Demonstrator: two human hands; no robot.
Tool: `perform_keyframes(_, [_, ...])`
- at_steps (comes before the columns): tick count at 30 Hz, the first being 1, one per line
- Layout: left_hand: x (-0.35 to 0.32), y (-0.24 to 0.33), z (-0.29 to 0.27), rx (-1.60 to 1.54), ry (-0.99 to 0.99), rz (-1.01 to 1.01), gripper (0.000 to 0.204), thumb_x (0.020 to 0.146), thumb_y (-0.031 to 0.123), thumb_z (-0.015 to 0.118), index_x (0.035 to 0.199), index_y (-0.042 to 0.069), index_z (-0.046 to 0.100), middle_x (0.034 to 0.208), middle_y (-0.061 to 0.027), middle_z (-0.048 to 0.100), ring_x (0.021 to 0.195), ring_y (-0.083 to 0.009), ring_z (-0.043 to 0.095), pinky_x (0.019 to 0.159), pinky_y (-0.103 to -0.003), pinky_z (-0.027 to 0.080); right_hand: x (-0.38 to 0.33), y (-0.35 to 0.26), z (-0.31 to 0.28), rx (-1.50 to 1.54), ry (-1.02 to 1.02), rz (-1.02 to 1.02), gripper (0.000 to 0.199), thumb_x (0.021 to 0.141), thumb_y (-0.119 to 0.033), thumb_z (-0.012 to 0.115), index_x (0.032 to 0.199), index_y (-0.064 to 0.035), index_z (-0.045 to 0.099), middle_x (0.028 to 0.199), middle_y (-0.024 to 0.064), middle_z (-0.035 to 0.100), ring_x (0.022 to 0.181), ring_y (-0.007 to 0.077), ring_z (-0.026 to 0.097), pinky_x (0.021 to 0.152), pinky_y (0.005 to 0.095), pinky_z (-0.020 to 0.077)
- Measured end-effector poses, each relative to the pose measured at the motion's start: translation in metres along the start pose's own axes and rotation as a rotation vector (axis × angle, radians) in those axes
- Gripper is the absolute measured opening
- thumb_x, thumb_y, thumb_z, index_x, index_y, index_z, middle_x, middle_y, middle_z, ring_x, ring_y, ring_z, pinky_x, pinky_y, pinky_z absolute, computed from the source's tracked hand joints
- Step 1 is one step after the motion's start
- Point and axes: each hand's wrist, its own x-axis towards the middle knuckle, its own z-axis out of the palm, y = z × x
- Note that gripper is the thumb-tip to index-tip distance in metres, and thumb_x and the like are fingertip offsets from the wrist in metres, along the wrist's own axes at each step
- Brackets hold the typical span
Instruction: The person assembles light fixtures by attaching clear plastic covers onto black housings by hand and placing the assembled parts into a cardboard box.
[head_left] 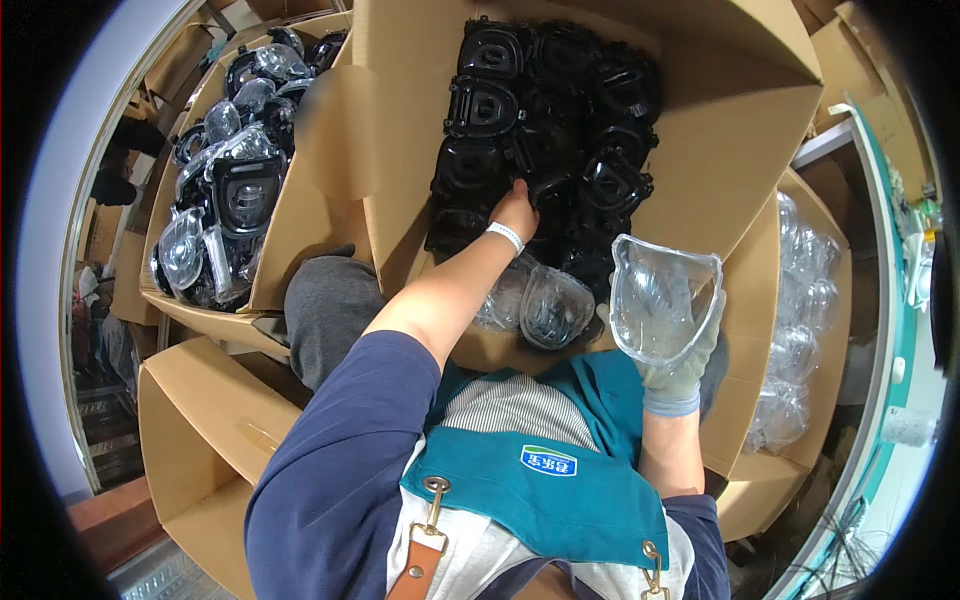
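My left hand [514, 210], bare with a white band at the wrist, reaches into a large cardboard box. Its fingers curl at the edge of a black plastic housing [548, 192] in the stack; their tips are partly hidden. My right hand [682, 362], in a pale glove, grips a clear plastic cover [665, 300] by its lower right side. The cover is rounded at the bottom and straighter at the top. Several more black housings [490, 108] lie in rows in the box. Nearer to me, two clear covers [556, 306] rest at the front of the stack.
The cardboard box [720, 150] has tall raised walls. A left-hand carton [275, 235] holds mixed black and clear parts. Stacked clear covers [795, 350] fill a carton at right. Another carton [200, 440] stands open at lower left. My knee [330, 315] is beside the box.
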Motion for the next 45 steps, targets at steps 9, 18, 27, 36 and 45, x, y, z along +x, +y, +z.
perform_keyframes(9, [-0.079, 0.081, -0.16, -0.602, 0.095, 0.546, 0.024, 0.076, 0.006, 0.058, 0.1, 0.004, 0.061, 0.092, -0.0179, 0.066, 0.087, -0.0353, 0.063, 0.075, -0.04, 0.051, 0.004, 0.029, 0.002, -0.255, 0.105, -0.132, 0.059, 0.096, -0.051, 0.043, 0.146, -0.0217, 0.031, 0.145, 0.0109, 0.037, 0.132, 0.0302, 0.038, 0.105, 0.0527, 0.0353])
perform_keyframes(18, [-0.143, 0.081, -0.173, -0.057, 0.307, 0.629, 0.061, 0.077, 0.031, 0.07, 0.124, 0.002, 0.046, 0.121, -0.0209, 0.053, 0.118, -0.0408, 0.046, 0.098, -0.05, 0.038, 0.022, 0.12, -0.001, -0.676, -0.282, 0.101, 0.067, 0.092, -0.046, 0.05, 0.147, -0.0186, 0.023, 0.148, 0.0085, 0.034, 0.133, 0.0263, 0.039, 0.109, 0.0428, 0.0347])
perform_keyframes(27, [-0.143, 0.073, -0.173, -0.674, -0.087, 0.46, 0.086, 0.076, 0.038, 0.076, 0.146, 0.017, 0.032, 0.149, -0.0283, 0.008, 0.13, -0.0497, 0.033, 0.104, -0.044, 0.04, 0.041, 0.114, 0.066, -0.317, -0.12, -0.179, 0.057, 0.1, -0.049, 0.036, 0.144, -0.0138, 0.035, 0.144, 0.0079, 0.041, 0.13, 0.0252, 0.042, 0.108, 0.0381, 0.0365])
perform_keyframes(36, [-0.134, 0.065, -0.177, -0.894, -0.098, 0.391, 0.073, 0.076, 0.039, 0.068, 0.14, 0.014, 0.044, 0.143, -0.0186, 0.025, 0.138, -0.0336, 0.022, 0.11, -0.043, 0.03, 0.038, 0.106, 0.078, -0.666, -0.165, -0.426, 0.065, 0.098, -0.037, 0.05, 0.149, -0.0091, 0.021, 0.144, 0.0118, 0.038, 0.128, 0.025, 0.044, 0.108, 0.0377, 0.0357])
perform_keyframes(45, [-0.147, 0.072, -0.163, -0.996, 0.007, 0.407, 0.068, 0.084, 0.048, 0.059, 0.138, 0.009, 0.045, 0.14, -0.0146, 0.029, 0.132, -0.0277, 0.032, 0.111, -0.039, 0.025, 0.039, 0.12, 0.067, -0.912, -0.114, -0.443, 0.056, 0.102, -0.035, 0.043, 0.147, -0.0058, 0.027, 0.143, 0.0099, 0.039, 0.129, 0.0199, 0.042, 0.107, 0.0319, 0.0335])
